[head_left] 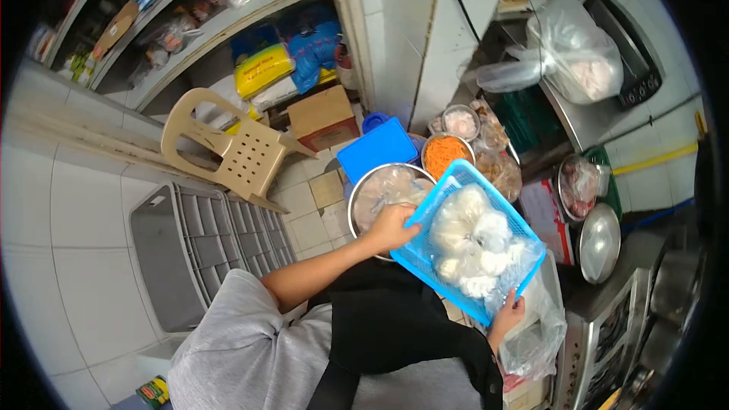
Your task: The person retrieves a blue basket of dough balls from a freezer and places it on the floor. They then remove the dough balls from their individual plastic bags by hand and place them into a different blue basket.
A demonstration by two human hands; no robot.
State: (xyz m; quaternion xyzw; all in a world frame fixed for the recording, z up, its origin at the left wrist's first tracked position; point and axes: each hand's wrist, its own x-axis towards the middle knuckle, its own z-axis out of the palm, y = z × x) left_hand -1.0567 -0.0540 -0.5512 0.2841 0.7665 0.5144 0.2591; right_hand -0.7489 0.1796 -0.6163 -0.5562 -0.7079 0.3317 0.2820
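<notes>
A light blue plastic basket [461, 169] is held up in front of my body, tilted, with both hands on its rim. My left hand [392, 228] grips its left edge, fingers wrapped round the rim. Low on the opposite side, my right hand [507, 314] is closed on the near right corner. Inside the basket lie clear plastic bags [472, 234] of whitish contents that I cannot make out. Just beyond the basket are a bowl of shredded carrot [446, 155] and a large metal bowl [355, 196] with bagged pale contents, partly hidden by my left hand and the basket.
A beige plastic chair [247, 156] stands at the left, near a grey crate [154, 258]. A cardboard box [323, 118] sits under the shelves [220, 26]. A blue lid or box [377, 150] is beyond the metal bowl. To the right are a stove [607, 334] and a hanging plastic bag [577, 53].
</notes>
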